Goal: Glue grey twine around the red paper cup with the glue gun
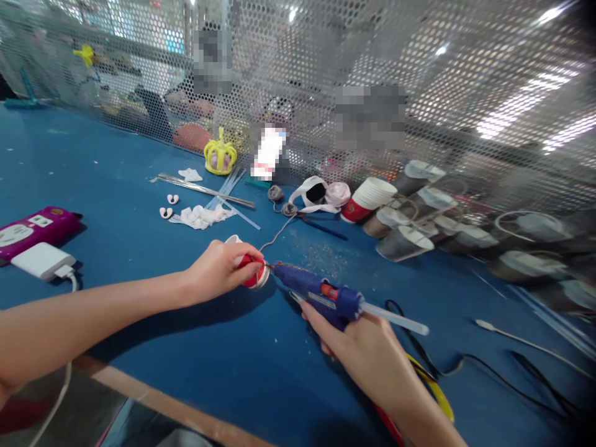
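My left hand is closed around a small red and white paper cup, tilted on its side just above the blue table. A thin grey cord runs from the cup to a small coil behind it. In my right hand is a blue hot glue gun, with a clear glue stick poking out of its rear. The gun's nozzle points left and meets the cup's rim by my left fingertips; whether it touches, I cannot tell. My fingers partly cover the cup.
Stacked paper cups and several grey-wrapped cups stand at right. Behind are a phone, a yellow crown and a perforated metal screen. A purple power strip lies left; a black cable trails right.
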A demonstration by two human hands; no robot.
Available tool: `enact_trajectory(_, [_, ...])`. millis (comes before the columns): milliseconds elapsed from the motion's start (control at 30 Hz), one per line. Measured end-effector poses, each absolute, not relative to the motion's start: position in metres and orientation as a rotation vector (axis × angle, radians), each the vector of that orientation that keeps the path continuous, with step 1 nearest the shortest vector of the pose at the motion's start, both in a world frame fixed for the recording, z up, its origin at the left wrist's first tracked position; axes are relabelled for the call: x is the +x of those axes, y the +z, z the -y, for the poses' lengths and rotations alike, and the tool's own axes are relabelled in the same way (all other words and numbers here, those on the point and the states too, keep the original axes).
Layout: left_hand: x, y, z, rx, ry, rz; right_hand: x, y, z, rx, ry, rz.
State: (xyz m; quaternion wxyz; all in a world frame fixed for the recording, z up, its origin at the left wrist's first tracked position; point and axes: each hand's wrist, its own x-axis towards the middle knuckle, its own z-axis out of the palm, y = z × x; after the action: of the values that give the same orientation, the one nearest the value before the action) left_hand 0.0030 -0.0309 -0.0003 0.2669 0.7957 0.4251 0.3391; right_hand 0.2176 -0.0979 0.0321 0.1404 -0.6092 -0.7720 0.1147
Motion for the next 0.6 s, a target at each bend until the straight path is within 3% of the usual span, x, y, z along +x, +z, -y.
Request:
enact_trajectory(233, [0.003,0.0,0.031,2.138,0.898,-1.163,0.22,0.035,0.099,-1.706,0.189,2.28])
enact_trajectory(600, [0.005,0.003,0.029,2.063,0.867,-1.214,0.201,0.051,0.101,-1.837,0.346,2.064])
